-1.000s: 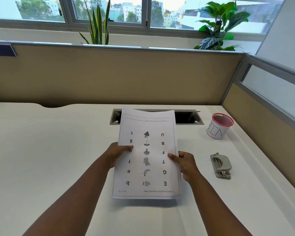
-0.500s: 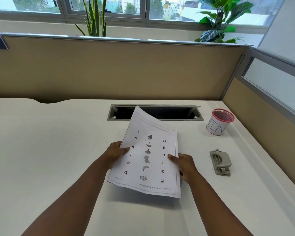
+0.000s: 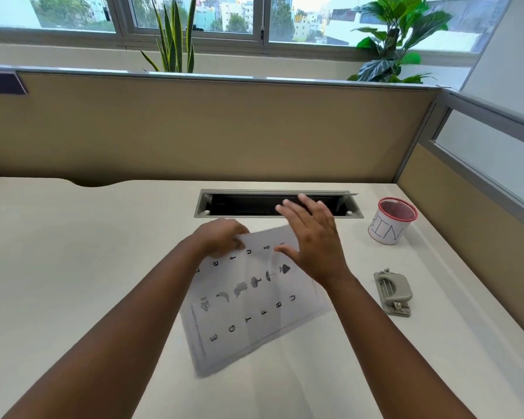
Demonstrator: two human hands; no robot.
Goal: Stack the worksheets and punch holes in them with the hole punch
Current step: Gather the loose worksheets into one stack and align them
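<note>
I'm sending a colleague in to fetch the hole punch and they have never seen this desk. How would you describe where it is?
Start at the white desk and go to its right side, by the tan partition. Nearer the front edge than the red-rimmed cup marked BIN lies the hole punch: a low grey metal tool lying flat, unlike the upright cup.

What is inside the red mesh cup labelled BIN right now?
The red mesh cup stands upright on the desk. Only its rim and upper inner mesh show, with nothing sticking out above. Its white label and near wall hide the bottom.
</note>
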